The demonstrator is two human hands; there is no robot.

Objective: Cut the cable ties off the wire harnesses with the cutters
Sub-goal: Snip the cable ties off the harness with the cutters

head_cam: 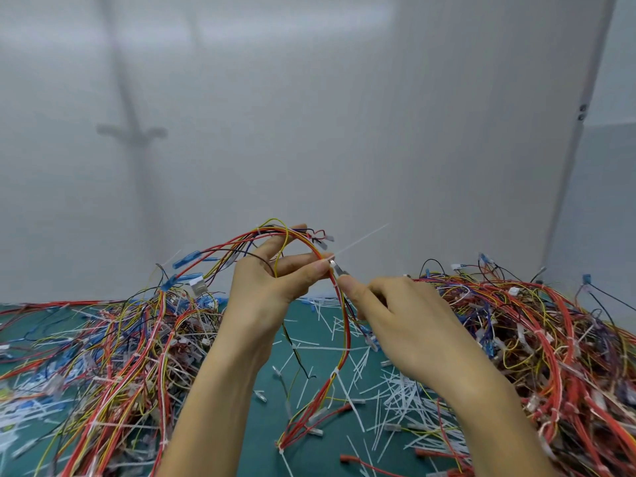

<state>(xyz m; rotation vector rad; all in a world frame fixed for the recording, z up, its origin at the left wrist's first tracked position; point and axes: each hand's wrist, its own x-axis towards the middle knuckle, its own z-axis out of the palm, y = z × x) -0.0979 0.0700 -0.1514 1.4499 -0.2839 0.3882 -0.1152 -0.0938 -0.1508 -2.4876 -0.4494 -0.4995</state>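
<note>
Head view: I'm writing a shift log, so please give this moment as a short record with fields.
left hand: pinches the held harness near the top of its arch
right hand: grips the cutters, tip at the cable tie
cable tie: on the held harness, white tail sticking up to the right
left pile: tangled harnesses on the green mat
right pile: more tangled harnesses
cut ties: white strips scattered on the mat between the piles

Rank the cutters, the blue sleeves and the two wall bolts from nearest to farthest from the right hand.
1. cutters: gripped in the right hand.
2. blue sleeves: left, past the left hand.
3. wall bolts: far back, upper right.
</note>
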